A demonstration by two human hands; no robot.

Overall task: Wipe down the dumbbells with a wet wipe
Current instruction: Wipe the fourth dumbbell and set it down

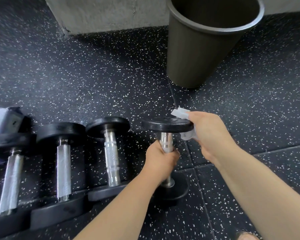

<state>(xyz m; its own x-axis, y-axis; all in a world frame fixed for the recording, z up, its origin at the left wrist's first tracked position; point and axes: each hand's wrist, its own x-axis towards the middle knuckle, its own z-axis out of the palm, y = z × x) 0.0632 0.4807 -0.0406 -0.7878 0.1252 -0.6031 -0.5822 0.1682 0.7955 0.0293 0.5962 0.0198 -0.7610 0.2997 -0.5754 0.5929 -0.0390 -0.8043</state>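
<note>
Several black dumbbells with knurled steel handles lie on the speckled rubber floor. My left hand [160, 159] grips the handle of the rightmost dumbbell [164, 125], which is tilted up off the floor at its far end. My right hand [209, 134] holds a white wet wipe [180, 113] wrapped over the right edge of that dumbbell's far plate. Part of the wipe hangs below the plate, under my palm. To the left lie three more dumbbells: one [111, 153] close by, one [63, 167] in the middle, one [11, 179] at the far left.
A dark tapered bin [197, 54] stands just beyond the held dumbbell. A grey concrete block [102, 13] sits at the back. A pale packet [0, 120] lies at the far left edge. A foot [246, 237] shows at the bottom right.
</note>
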